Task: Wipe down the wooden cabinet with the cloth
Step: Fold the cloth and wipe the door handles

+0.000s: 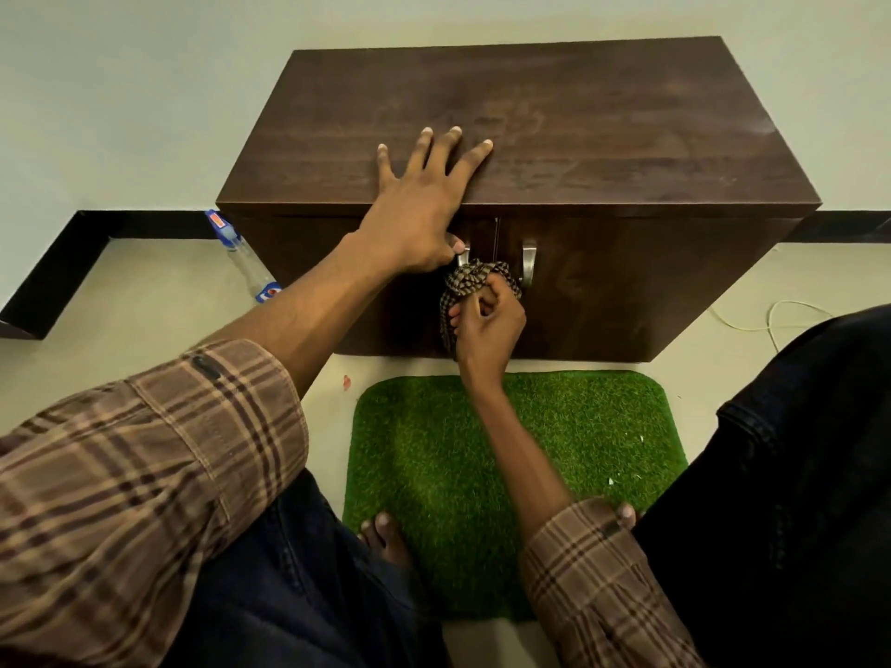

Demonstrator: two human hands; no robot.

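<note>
Over on the left, a plastic bottle [248,262] stands on the floor just beside the wooden cabinet [554,137]; a wide sweep could tip it. We've got the left hand [419,209] flat on top, fingers [424,147] spread, thumb by the left door handle [464,257]. The right hand [487,325] grips the bunched checked cloth [470,279] between both handles, and it may snag on the right door handle [529,262].
</note>
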